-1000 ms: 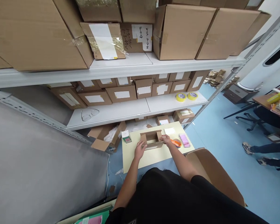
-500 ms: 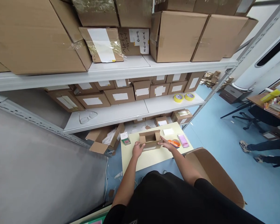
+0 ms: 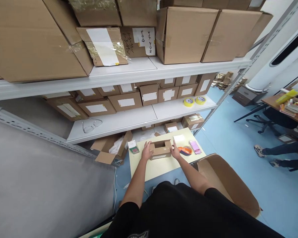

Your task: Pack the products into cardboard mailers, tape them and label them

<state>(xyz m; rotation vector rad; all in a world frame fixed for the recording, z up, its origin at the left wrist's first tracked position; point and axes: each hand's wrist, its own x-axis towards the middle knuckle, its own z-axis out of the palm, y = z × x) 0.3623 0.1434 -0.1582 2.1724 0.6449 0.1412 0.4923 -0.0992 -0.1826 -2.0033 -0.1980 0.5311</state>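
A small brown cardboard box (image 3: 161,151) sits on the pale yellow table, its top partly uncovered with a dark gap between the flaps. My left hand (image 3: 147,150) grips its left end, the fingers reaching up along the side. Against the right end presses my right hand (image 3: 175,151), thumb and fingers up at the flap edge. To the right of that hand lies an orange and blue object (image 3: 185,150), perhaps a tape dispenser. Left of the box stands a small white and green box (image 3: 133,147).
The table (image 3: 151,172) stands below a shelf rack (image 3: 119,123) full of cartons. Yellow tape rolls (image 3: 188,102) and glasses (image 3: 92,125) lie on the shelf. Open cartons flank the table, one at left (image 3: 105,155), a larger at right (image 3: 234,185). Another person's legs (image 3: 283,157) show at right.
Both hands have shifted up from the near side of the box to its two ends. The flaps lean further inward, and the gap on top looks smaller.
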